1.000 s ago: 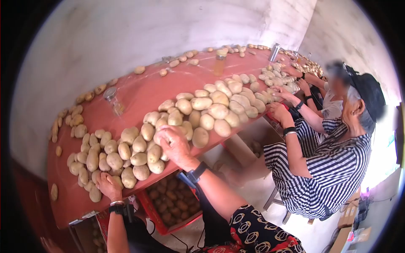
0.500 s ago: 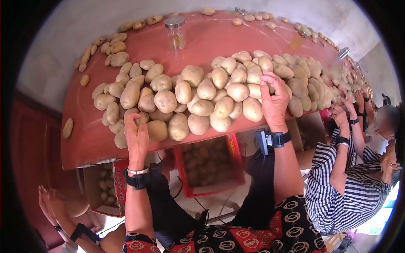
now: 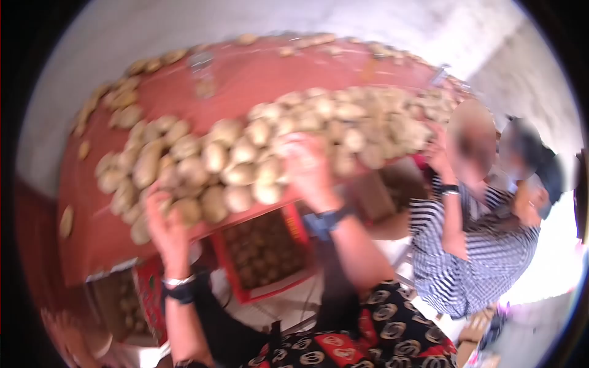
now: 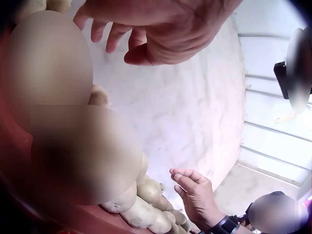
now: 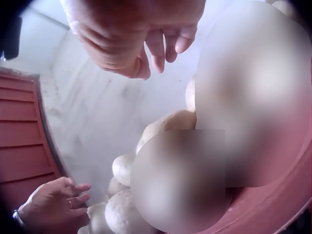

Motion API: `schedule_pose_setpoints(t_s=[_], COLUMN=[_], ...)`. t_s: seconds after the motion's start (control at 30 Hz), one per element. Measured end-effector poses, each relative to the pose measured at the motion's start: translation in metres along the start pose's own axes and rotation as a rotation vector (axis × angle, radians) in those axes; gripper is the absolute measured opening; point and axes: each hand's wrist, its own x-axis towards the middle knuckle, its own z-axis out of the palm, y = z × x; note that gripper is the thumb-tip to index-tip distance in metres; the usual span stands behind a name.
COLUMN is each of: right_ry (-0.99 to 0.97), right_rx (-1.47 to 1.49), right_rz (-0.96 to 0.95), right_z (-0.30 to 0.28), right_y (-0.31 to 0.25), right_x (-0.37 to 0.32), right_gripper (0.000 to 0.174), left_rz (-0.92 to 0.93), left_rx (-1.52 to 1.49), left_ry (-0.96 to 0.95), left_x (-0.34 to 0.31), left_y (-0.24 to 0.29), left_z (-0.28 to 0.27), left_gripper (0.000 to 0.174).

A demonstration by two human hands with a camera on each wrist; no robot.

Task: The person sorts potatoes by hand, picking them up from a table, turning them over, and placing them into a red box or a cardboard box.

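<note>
A long heap of pale potatoes [image 3: 216, 157] lies along the front of a red table [image 3: 245, 70]. My left hand [image 3: 167, 230] is at the heap's front left edge, beside a few potatoes. In the left wrist view its fingers [image 4: 117, 36] are spread and loosely bent, with nothing between them. My right hand [image 3: 307, 170], blurred, is over the front of the heap farther right. The right wrist view shows its fingers [image 5: 156, 51] hanging loosely with no potato in them. Blurred patches hide part of the potatoes in both wrist views.
A glass jar [image 3: 202, 75] stands behind the heap, and loose potatoes line the far edge. Below the table are a red crate [image 3: 270, 292] of potatoes and a cardboard box [image 3: 110, 300]. At the right, a person in a striped shirt [image 3: 478, 257] reaches toward the table.
The head view swings down and left, then back right. My right hand, at the heap's right half earlier, is now nearer my left. My left fingers have come off the potatoes at the front edge.
</note>
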Motion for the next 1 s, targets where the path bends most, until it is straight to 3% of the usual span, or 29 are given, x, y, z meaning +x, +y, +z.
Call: schedule_pose_setpoints(t_s=[0.1, 0.23, 0.5, 0.57, 0.6, 0.77, 0.8, 0.83, 0.87, 0.9, 1.0], right_ry=[0.014, -0.04, -0.043, -0.245, -0.259, -0.245, -0.178, -0.125, -0.024, -0.025, 0.044], right_rx=[0.009, 0.096, 0.108, 0.203, 0.151, 0.149, 0.026, -0.041, 0.103, 0.163, 0.137], right_rz=[-0.099, -0.077, -0.16, 0.031, -0.007, -0.056, -0.178, -0.206, -0.155, -0.032, -0.058], right_z=[0.015, 0.016, -0.003, -0.006, -0.009, 0.002, 0.005, 0.007, 0.01, 0.003, -0.003], right_y=[-0.013, -0.044, -0.05, -0.043, -0.039, -0.011, -0.003, -0.004, -0.003, -0.007, -0.008], right_x=[0.003, 0.006, 0.02, 0.027, 0.026, 0.005, 0.008, 0.014, 0.016, 0.019, 0.031], right_gripper=[0.014, 0.01, 0.006, 0.006, 0.008, 0.012, 0.01, 0.01, 0.005, 0.008, 0.01], left_rz=[-0.022, 0.146, 0.268, 0.269, 0.314, 0.372, 0.375, 0.244, 0.346, 0.309, 0.325], left_rx=[-0.024, 0.159, 0.183, 0.179, 0.12, 0.157, 0.209, 0.111, 0.257, 0.216, 0.283], left_ry=[0.062, 0.143, 0.102, 0.081, 0.06, 0.05, 0.069, 0.053, 0.051, 0.067, 0.109], left_x=[0.004, 0.007, 0.007, 0.016, 0.02, 0.021, 0.021, 0.021, 0.02, 0.022, 0.025], left_y=[-0.003, 0.003, -0.003, 0.026, 0.037, 0.032, 0.027, 0.034, 0.034, 0.031, 0.025], left_z=[0.0, -0.001, 0.015, 0.023, 0.03, 0.057, 0.06, 0.061, 0.056, 0.056, 0.056], left_gripper=[0.028, 0.023, 0.025, 0.029, 0.029, 0.025, 0.027, 0.026, 0.025, 0.023, 0.018])
